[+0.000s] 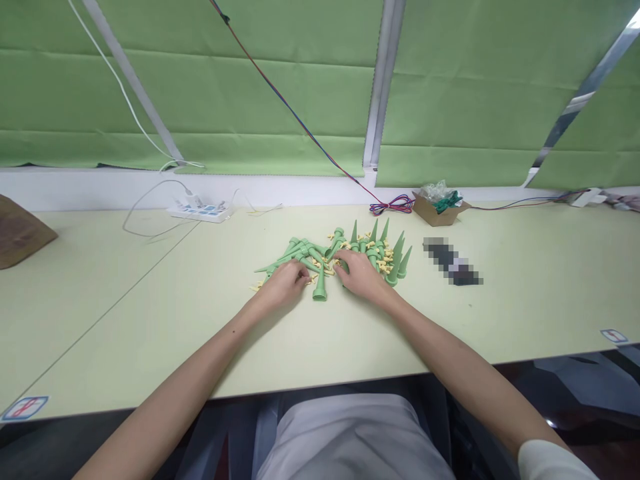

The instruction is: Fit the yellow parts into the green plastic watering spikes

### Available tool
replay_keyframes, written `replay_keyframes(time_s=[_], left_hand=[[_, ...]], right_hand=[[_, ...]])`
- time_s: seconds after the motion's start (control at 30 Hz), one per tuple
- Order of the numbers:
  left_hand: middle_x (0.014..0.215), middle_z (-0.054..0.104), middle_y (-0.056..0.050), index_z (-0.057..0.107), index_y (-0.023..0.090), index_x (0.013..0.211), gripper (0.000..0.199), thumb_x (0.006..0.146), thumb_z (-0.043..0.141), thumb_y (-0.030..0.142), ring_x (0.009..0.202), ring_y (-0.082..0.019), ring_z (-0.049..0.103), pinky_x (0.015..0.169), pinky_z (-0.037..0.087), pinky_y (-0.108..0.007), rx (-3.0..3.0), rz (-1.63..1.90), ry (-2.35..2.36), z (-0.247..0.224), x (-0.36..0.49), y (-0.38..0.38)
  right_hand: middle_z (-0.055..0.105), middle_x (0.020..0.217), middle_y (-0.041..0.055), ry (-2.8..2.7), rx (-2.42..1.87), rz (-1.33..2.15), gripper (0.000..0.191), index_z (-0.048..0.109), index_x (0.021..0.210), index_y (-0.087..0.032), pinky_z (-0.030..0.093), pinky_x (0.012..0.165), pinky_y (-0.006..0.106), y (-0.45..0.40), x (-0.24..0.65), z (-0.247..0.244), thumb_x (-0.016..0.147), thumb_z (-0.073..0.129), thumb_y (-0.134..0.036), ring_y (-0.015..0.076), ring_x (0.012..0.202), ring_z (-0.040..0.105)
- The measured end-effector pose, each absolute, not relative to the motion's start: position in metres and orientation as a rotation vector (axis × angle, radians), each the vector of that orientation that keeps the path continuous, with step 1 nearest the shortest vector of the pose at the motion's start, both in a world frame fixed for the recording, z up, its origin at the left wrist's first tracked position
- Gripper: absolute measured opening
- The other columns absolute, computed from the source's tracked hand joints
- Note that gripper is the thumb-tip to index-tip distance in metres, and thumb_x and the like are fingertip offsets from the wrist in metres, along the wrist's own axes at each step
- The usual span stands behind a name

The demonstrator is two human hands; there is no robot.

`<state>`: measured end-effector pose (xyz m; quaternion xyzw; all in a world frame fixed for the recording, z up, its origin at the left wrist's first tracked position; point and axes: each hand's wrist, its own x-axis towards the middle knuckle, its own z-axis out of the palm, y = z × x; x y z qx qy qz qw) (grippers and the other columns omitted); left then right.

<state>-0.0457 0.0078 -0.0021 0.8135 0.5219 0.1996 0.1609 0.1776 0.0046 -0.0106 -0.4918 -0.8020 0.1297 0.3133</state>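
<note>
**Both My Hands Are Down in the Green Spikes (397, 260) and Yellow Pieces (387, 257)**

Head view: I have both hands at the heap, which lies mid-bench (165, 327), between the near edge and the far edge by the wall. My left hand (286, 285) is at the heap's left part, fingers curled, thumb and forefinger close around a small yellow piece; I can't tell whether they are clamped on it. My right hand (361, 272) reaches into the middle, thumb and forefinger bent over small pieces there; whether they grip anything, I can't tell.

One green spike (320, 287) stands between my hands, wide end down, at the heap's near side. Left of it, more spikes lie across one another; to the right, several stand point up, with yellow pieces among them.

Along the far edge, a white power strip (200, 211) lies left of the heap. To the right of the heap's middle are a coil of red and blue wire (393, 205) and, just beside it, an open cardboard box (435, 213) holding clear plastic and something green. A dark, pixelated thing (453, 261) lies right of the heap, too masked to identify.
</note>
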Motion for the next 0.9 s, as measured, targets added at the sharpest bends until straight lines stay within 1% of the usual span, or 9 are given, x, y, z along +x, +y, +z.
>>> replay_keyframes(time_s=[0.1, 0.23, 0.47, 0.6, 0.63, 0.7, 0.8, 0.87, 0.9], left_hand=[[0.096, 0.070, -0.012, 0.063, 0.021, 0.076, 0.018, 0.089, 0.052, 0.016, 0.089, -0.030, 0.066, 0.081, 0.052, -0.044, 2.352, 0.585, 1.482, -0.007, -0.047, 0.009], [0.093, 0.068, -0.011, 0.059, 0.022, 0.073, 0.021, 0.092, 0.050, 0.019, 0.083, -0.029, 0.065, 0.077, 0.050, -0.043, 2.367, 0.624, 1.494, -0.013, -0.046, 0.009], [0.083, 0.067, -0.008, 0.057, 0.022, 0.078, 0.016, 0.093, 0.052, 0.019, 0.076, -0.026, 0.062, 0.068, 0.044, -0.037, 2.342, 0.749, 1.509, -0.013, -0.046, 0.008], [0.079, 0.068, -0.006, 0.059, 0.022, 0.079, 0.015, 0.091, 0.052, 0.018, 0.073, -0.023, 0.061, 0.068, 0.043, -0.034, 2.329, 0.802, 1.501, -0.005, -0.044, 0.005], [0.081, 0.069, -0.006, 0.060, 0.022, 0.081, 0.014, 0.092, 0.051, 0.019, 0.072, -0.022, 0.061, 0.068, 0.043, -0.034, 2.325, 0.839, 1.495, -0.003, -0.044, 0.004], [0.087, 0.070, -0.005, 0.063, 0.021, 0.093, 0.013, 0.095, 0.050, 0.025, 0.068, -0.019, 0.059, 0.068, 0.045, -0.033, 2.294, 0.931, 1.470, -0.001, -0.042, 0.002], [0.094, 0.070, -0.005, 0.062, 0.020, 0.119, 0.027, 0.098, 0.049, 0.033, 0.064, -0.016, 0.059, 0.065, 0.046, -0.031, 2.228, 1.041, 1.421, 0.000, -0.040, 0.000], [0.100, 0.071, -0.006, 0.061, 0.020, 0.129, 0.035, 0.099, 0.049, 0.035, 0.068, -0.017, 0.062, 0.066, 0.048, -0.030, 2.228, 1.084, 1.374, 0.000, -0.039, -0.001], [0.104, 0.072, -0.007, 0.062, 0.020, 0.130, 0.036, 0.100, 0.049, 0.035, 0.073, -0.017, 0.064, 0.068, 0.050, -0.030, 2.243, 1.101, 1.347, 0.000, -0.038, -0.002]], right_hand=[[0.074, 0.123, 0.0151, -2.123, -1.291, 0.341, 0.023, 0.070, 0.117, -0.013, 0.050, 0.102, 0.039, 0.004, 0.178, -0.010, 0.099, 0.057, -0.013, 0.0267, 0.116, 0.068], [0.075, 0.120, 0.0146, -2.133, -1.284, 0.326, 0.022, 0.070, 0.116, -0.014, 0.050, 0.101, 0.039, 0.004, 0.178, -0.010, 0.099, 0.056, -0.014, 0.0260, 0.114, 0.068], [0.076, 0.115, 0.0151, -2.121, -1.303, 0.292, 0.019, 0.072, 0.111, -0.014, 0.050, 0.099, 0.039, 0.003, 0.177, -0.009, 0.098, 0.058, -0.013, 0.0269, 0.110, 0.070], [0.076, 0.113, 0.0159, -2.109, -1.291, 0.268, 0.019, 0.072, 0.110, -0.013, 0.049, 0.099, 0.040, 0.002, 0.175, -0.009, 0.097, 0.058, -0.012, 0.0278, 0.109, 0.070], [0.076, 0.112, 0.0159, -2.105, -1.290, 0.260, 0.019, 0.072, 0.110, -0.012, 0.049, 0.099, 0.041, 0.001, 0.173, -0.010, 0.097, 0.058, -0.011, 0.0280, 0.109, 0.070], [0.077, 0.111, 0.0155, -2.104, -1.279, 0.246, 0.020, 0.072, 0.110, -0.012, 0.048, 0.100, 0.041, 0.000, 0.171, -0.010, 0.097, 0.058, -0.012, 0.0279, 0.108, 0.070], [0.077, 0.108, 0.0143, -2.094, -1.232, 0.227, 0.019, 0.073, 0.108, -0.013, 0.048, 0.099, 0.040, -0.001, 0.167, -0.012, 0.098, 0.057, -0.013, 0.0270, 0.105, 0.070], [0.077, 0.106, 0.0132, -2.076, -1.190, 0.218, 0.018, 0.073, 0.106, -0.013, 0.049, 0.098, 0.039, -0.002, 0.166, -0.013, 0.098, 0.058, -0.015, 0.0262, 0.103, 0.070], [0.078, 0.105, 0.0127, -2.066, -1.165, 0.215, 0.017, 0.073, 0.106, -0.014, 0.049, 0.097, 0.038, -0.002, 0.165, -0.013, 0.099, 0.058, -0.016, 0.0258, 0.101, 0.070]])
